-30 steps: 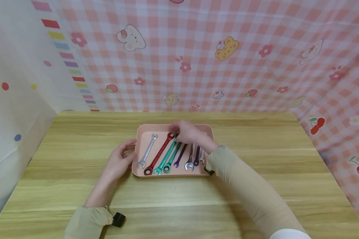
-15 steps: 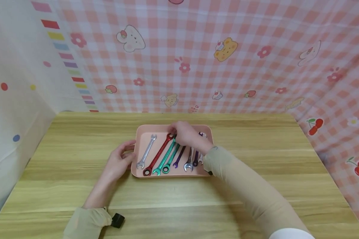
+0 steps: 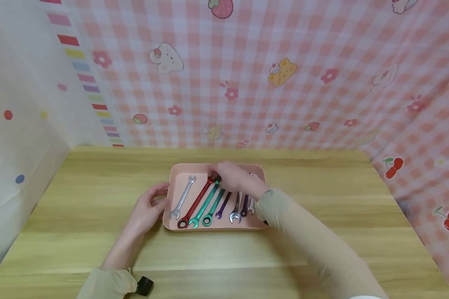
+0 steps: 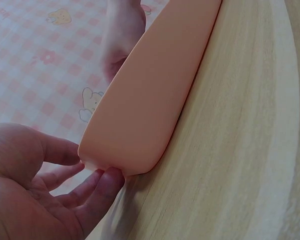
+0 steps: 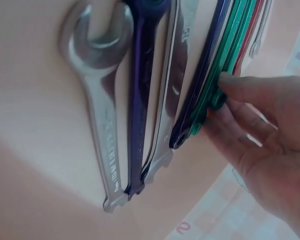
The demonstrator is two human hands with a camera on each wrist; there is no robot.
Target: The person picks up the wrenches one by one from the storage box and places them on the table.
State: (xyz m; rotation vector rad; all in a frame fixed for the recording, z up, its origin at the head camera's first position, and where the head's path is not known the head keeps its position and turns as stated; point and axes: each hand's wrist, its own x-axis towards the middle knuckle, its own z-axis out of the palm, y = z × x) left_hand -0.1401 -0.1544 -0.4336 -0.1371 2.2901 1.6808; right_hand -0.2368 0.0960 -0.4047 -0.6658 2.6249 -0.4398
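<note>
A shallow pink tray holds a slanted row of combination wrenches. From the left lie a silver wrench, a red wrench, two green wrenches, a small purple wrench, then more silver and purple ones. My right hand reaches over the tray and covers the far ends of the middle wrenches. In the right wrist view, its thumb and fingers pinch the end of a green wrench. My left hand touches the tray's left end, its extended fingers against the outer wall.
The tray stands on a wood-grain table, with a pink checked cloth hanging behind the far edge. A black device is on the left wrist. My right forearm crosses beside the tray's right side.
The head view has tilted up a little, so the tray sits lower in it. My right hand stays at the wrenches' far ends, and my left hand keeps its place on the tray.
</note>
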